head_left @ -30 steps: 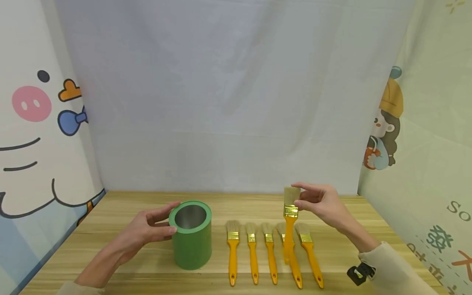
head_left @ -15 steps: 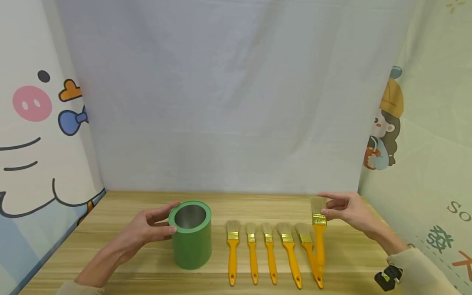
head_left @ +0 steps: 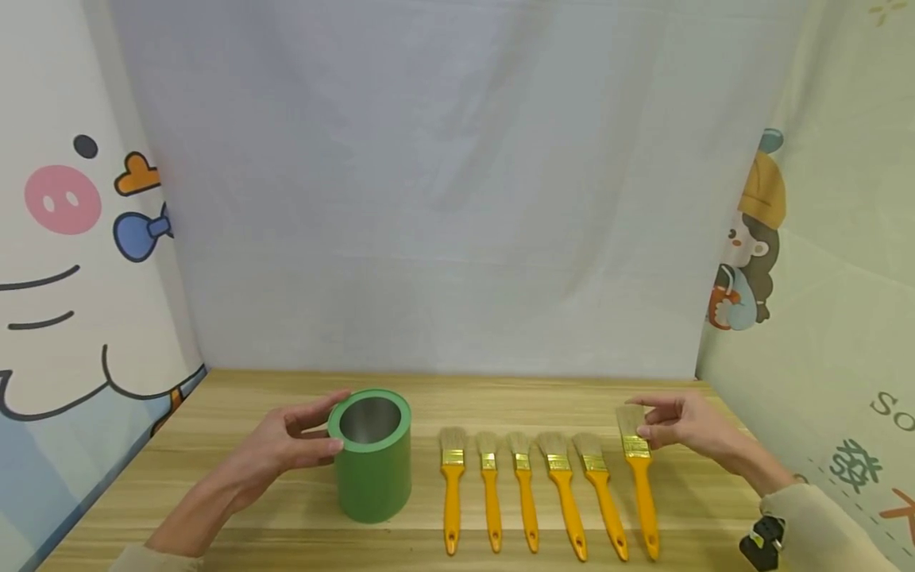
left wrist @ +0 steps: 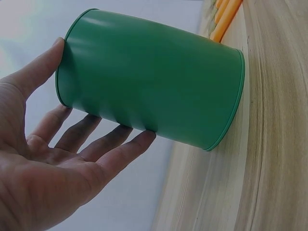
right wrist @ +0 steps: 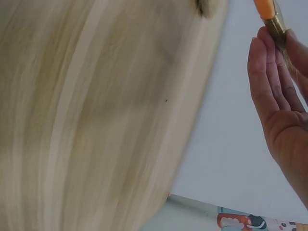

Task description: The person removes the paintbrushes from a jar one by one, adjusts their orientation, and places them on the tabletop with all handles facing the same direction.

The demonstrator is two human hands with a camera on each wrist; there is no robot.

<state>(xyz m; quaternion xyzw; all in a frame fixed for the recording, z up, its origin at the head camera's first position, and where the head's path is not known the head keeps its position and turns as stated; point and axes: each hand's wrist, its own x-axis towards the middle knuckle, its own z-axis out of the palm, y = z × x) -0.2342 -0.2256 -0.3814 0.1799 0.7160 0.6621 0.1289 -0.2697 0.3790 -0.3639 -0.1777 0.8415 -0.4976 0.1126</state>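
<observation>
My left hand (head_left: 296, 437) holds a green can (head_left: 375, 477) at its rim, fingers on the far side and thumb on the near side. The can stands upright and looks hollow inside, with a grey interior. In the left wrist view, the fingertips meet the side of the can (left wrist: 149, 77). My right hand (head_left: 686, 421) pinches a yellow-handled paintbrush (head_left: 643, 492) by its bristles near the gold ferrule. Its handle points toward the front of the table. In the right wrist view, thumb and fingers close around the brush's ferrule (right wrist: 275, 25).
Several similar paintbrushes lie side by side between the can and the held brush, from a left-hand paintbrush (head_left: 452, 492) to a slanted paintbrush (head_left: 602, 492). The wooden table (head_left: 272, 508) ends at a pale cloth backdrop (head_left: 443, 199). Printed curtains flank both sides.
My right hand has carried the paintbrush rightward and down, past the others, to the right end of the row. The left hand and can have stayed in place.
</observation>
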